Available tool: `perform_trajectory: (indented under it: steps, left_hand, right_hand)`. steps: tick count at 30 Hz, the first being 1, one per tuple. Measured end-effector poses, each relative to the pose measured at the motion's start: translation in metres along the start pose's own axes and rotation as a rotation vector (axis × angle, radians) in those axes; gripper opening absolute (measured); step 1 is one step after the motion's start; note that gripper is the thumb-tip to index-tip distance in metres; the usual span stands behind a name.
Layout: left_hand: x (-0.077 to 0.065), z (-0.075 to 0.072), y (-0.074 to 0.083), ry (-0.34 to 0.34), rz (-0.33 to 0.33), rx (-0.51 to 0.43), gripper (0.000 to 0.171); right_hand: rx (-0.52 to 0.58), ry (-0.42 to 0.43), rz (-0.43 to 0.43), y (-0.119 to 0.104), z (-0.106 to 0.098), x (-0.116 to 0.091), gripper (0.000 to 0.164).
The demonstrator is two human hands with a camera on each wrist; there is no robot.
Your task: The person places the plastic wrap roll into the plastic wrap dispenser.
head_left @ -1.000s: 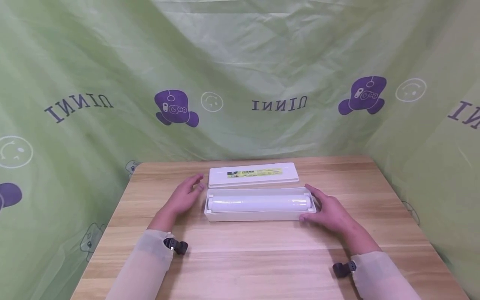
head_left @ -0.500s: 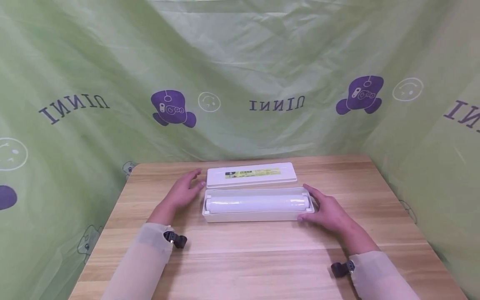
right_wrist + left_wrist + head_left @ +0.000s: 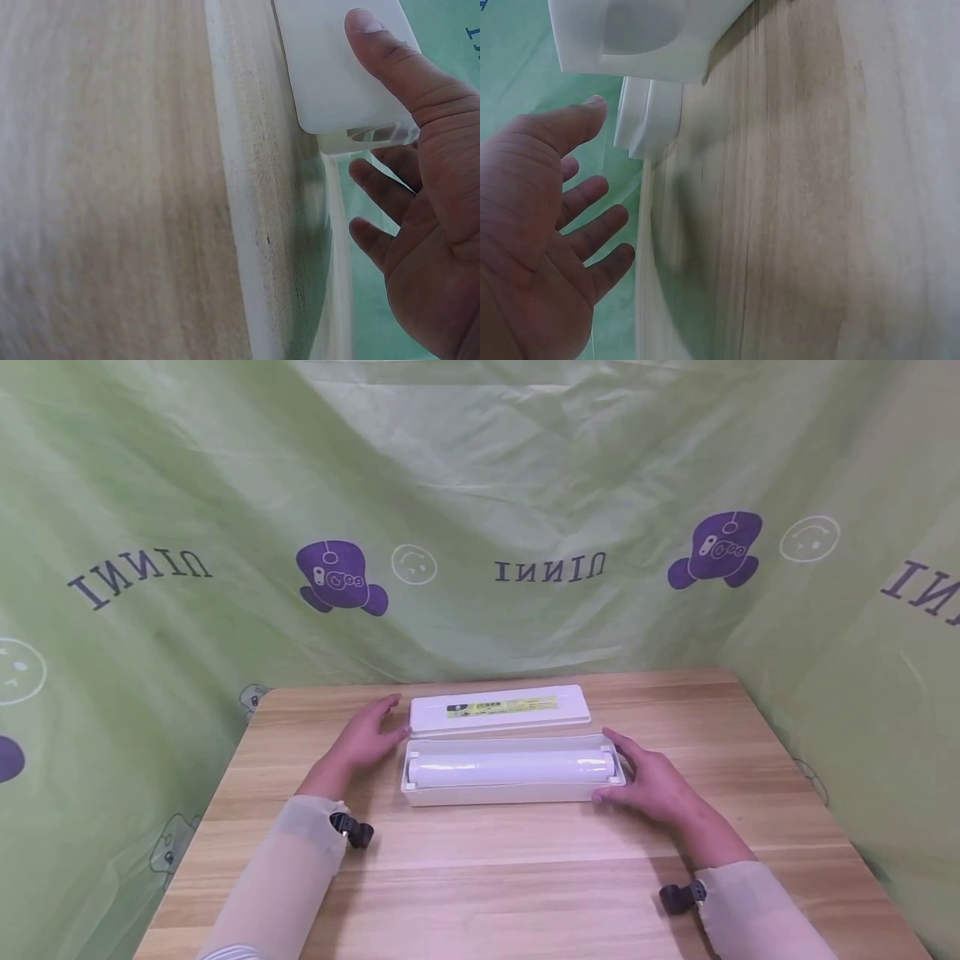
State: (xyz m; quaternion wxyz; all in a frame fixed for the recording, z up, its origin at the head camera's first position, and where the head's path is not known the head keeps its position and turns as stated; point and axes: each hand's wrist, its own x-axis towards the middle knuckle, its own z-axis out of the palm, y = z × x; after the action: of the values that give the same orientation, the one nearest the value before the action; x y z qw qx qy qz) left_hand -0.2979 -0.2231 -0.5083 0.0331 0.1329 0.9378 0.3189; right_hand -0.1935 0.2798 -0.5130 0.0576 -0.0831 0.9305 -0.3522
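Note:
A long white cling film box lies without its lid on the table, a shiny roll of cling film inside it. My right hand grips the box's right end, thumb on the front wall and fingers round the back corner; the right wrist view shows the thumb flat on the white wall. Behind the box lies its white lid with a yellow-green label. Beside the lid's left end is my left hand, fingers spread and relaxed, holding nothing. In the left wrist view its thumb points toward the lid's end.
The wooden table reaches to a green curtain with purple prints, which hangs behind it and along both sides. A small black camera sits on each wrist, the left one and the right one.
My left hand has edged forward, from beside the box to the lid's left end. The right hand keeps its grip on the box. The whole head view has shifted slightly.

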Motion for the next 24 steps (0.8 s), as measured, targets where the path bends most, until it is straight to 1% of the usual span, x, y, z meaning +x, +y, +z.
perform_trajectory:
  steps: [11, 15, 18, 22, 24]
  left_hand:
    - [0.013, 0.006, -0.003, -0.02, -0.018, 0.018, 0.09]
    - [0.015, 0.009, -0.003, -0.021, 0.008, 0.027, 0.09]
    - [0.017, 0.012, -0.001, -0.023, 0.027, 0.036, 0.091]
    - [0.02, 0.014, 0.002, -0.031, 0.042, 0.042, 0.094]
    - [0.022, 0.016, 0.004, -0.037, 0.045, 0.04, 0.097]
  right_hand:
    - [0.006, -0.002, 0.0, 0.0, 0.0, 0.0, 0.122]
    - [0.008, 0.008, -0.012, 0.0, 0.0, 0.001, 0.121]
    - [-0.002, 0.022, -0.039, 0.0, 0.001, 0.001, 0.12]
    - [-0.012, 0.037, -0.059, 0.001, 0.001, 0.0, 0.119]
    - [-0.012, 0.037, -0.053, 0.001, 0.001, -0.001, 0.119]
